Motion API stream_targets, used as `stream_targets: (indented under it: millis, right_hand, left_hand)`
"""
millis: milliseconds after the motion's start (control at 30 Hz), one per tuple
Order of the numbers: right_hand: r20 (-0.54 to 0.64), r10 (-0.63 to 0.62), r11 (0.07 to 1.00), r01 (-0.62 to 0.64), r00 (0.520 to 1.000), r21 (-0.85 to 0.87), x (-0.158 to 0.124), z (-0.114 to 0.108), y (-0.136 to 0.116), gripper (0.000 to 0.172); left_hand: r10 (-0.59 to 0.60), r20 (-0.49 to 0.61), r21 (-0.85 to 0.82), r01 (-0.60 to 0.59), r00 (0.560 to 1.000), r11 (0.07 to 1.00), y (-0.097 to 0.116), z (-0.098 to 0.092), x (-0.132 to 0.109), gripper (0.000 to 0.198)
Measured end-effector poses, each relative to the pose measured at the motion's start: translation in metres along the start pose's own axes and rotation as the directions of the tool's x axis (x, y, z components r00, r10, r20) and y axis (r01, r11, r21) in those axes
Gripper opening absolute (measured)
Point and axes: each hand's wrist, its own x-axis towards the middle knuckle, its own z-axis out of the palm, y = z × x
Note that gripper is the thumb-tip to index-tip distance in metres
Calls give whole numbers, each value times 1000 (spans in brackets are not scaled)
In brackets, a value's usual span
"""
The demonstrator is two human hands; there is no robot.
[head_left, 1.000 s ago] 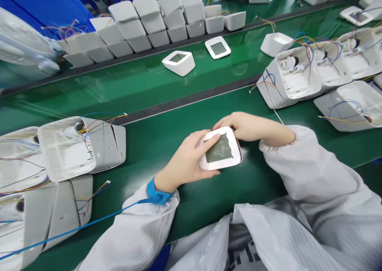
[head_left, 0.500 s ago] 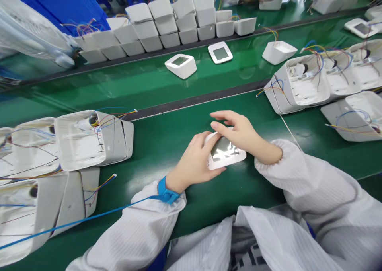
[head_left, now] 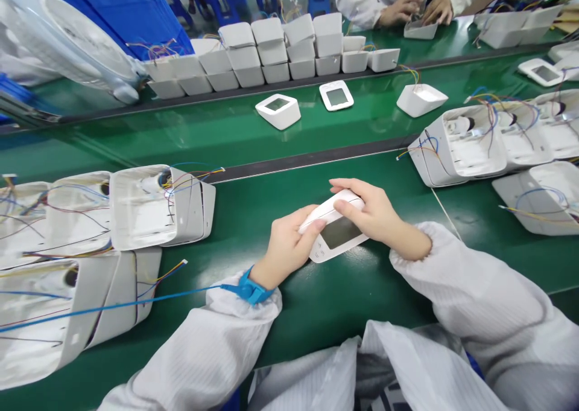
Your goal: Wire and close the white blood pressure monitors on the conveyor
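A white front panel with a grey screen window is tilted up off the green table, near edge down. My left hand grips its left side, thumb along the top edge. My right hand wraps over its upper right edge with fingers curled round it. A blue wrist strap with a blue cord sits on my left wrist.
White housings with loose coloured wires lie at left and at right. On the belt beyond stand a screened unit, a flat panel and stacked white shells. A co-worker's hands work at the far side.
The panel lay flat under both hands; now it is tipped up on edge. My right hand lifted, then closed over its top right. The view has shifted downward.
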Motion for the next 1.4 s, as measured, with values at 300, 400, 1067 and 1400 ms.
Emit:
stream_targets:
  millis: [300,400,1067,1400]
  right_hand:
    - [-100,-10,996,1,995,-94,-2,1,-4,33]
    - [-99,-59,992,48,993,-113,-1,0,-5,34]
    - [-32,-11,987,5,999,-161,6,4,12,68]
    - [0,75,995,-75,997,60,13,5,29,69]
  left_hand:
    - [133,-6,101,-131,991,986,5,0,-3,27]
    - [158,8,101,-158,987,982,5,2,-4,28]
    - [-78,-181,-74,65,980,995,-1,6,-3,34]
    - [-168,-199,-209,126,965,970,-13,9,3,42]
